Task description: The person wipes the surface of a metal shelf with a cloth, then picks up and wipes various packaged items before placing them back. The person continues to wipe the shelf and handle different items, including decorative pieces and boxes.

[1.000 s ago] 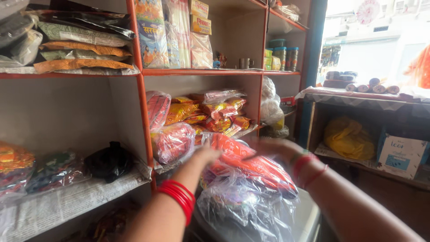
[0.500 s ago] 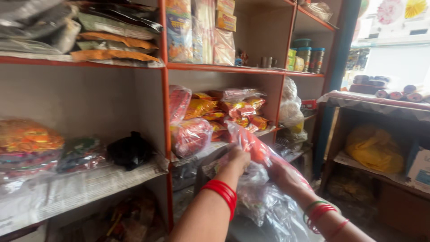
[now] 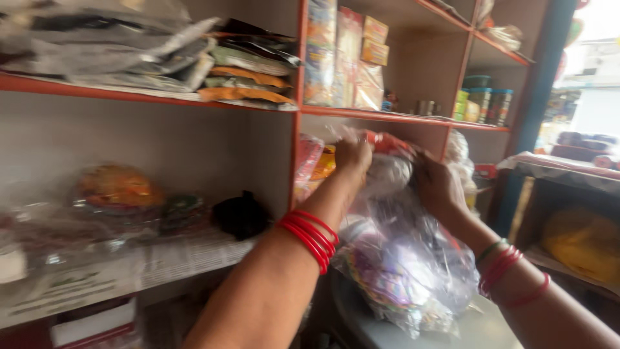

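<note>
Both my hands are up at the mouth of a big clear plastic bag (image 3: 407, 258), held in front of the red-framed shelving (image 3: 297, 129) of a small shop. My left hand (image 3: 354, 155) has its fingers closed on the gathered film at the bag's top left; my right hand (image 3: 438, 187) is clamped on the top right edge, red bangles (image 3: 311, 236) showing on my left wrist. The picture is blurred, so I cannot tell just how each fingertip lies. The bag hangs from my grip, its belly full of small bright packets, its bottom resting on or just above a pale round surface (image 3: 478, 326) near me. I judge the film thin, soft and slippery, the load bulky and shifting more than heavy; the bunched top is the place to hold it, with a hand under the belly if it sags. Far behind it, red and yellow snack packets (image 3: 320, 165) sit on the middle shelf; a black bundle (image 3: 242, 214) lies to the left.
</note>
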